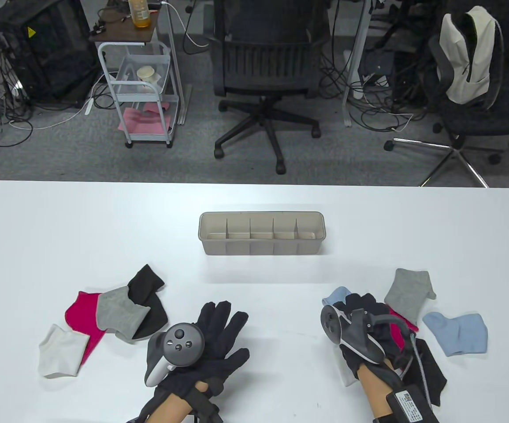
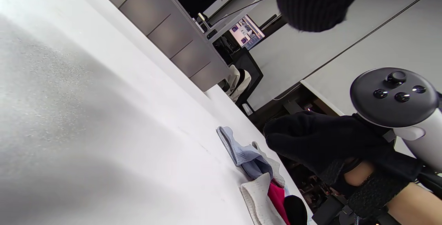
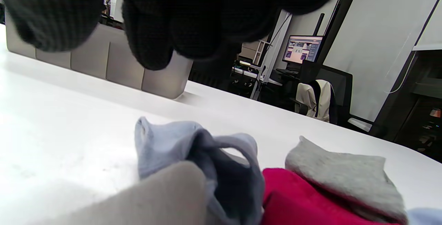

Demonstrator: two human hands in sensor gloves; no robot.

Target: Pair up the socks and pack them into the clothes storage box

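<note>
The beige divided storage box (image 1: 261, 253) stands mid-table, with nothing in its compartments. My left hand (image 1: 228, 326) lies flat on the bare table with its fingers spread and holds nothing. To its left is a pile of a white sock (image 1: 60, 350), a pink sock (image 1: 80, 310), a grey sock (image 1: 120, 313) and a black sock (image 1: 146, 284). My right hand (image 1: 360, 306) hovers over the right pile, its fingers (image 3: 155, 45) loosely curled above a light blue sock (image 3: 193, 149) without touching it. Around it lie a pink sock (image 3: 297, 197), a grey sock (image 1: 408, 291), another light blue sock (image 1: 459, 332), a black sock (image 1: 430, 370) and a white sock (image 3: 165, 197).
Bare white tabletop (image 1: 280, 299) stretches between the two piles and up to the box. Beyond the far table edge stand an office chair (image 1: 263, 79), a wire cart (image 1: 142, 88) and a second chair with a backpack (image 1: 468, 57).
</note>
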